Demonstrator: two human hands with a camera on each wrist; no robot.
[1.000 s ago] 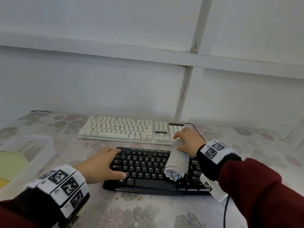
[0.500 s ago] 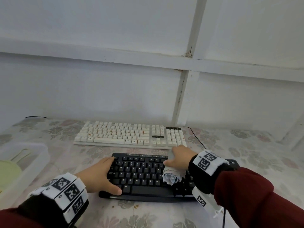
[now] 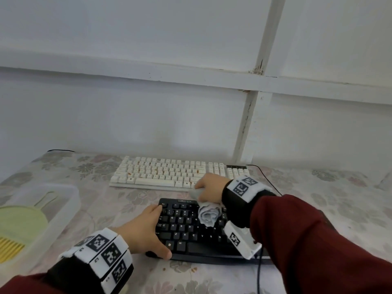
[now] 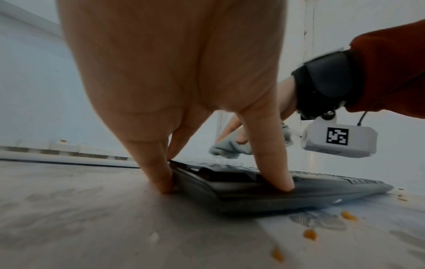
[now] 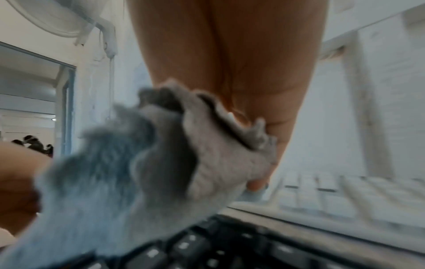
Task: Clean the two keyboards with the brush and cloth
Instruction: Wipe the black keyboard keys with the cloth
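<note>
On blk plastic keyboard | R hand grips crumpled fuzzy gray cloth

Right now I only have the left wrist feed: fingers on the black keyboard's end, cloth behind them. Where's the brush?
Observer: In neither hand. A green and yellow tool, likely the brush, lies in the clear tray at the table's left.
Operator: Cloth over which keys?
Observer: The right hand grips the bunched cloth over the black keyboard's top rows, just right of the Q W E R keys.
Operator: White keyboard dirty?
Observer: Yes. Orange specks sit among the middle keys of the white keyboard.
</note>
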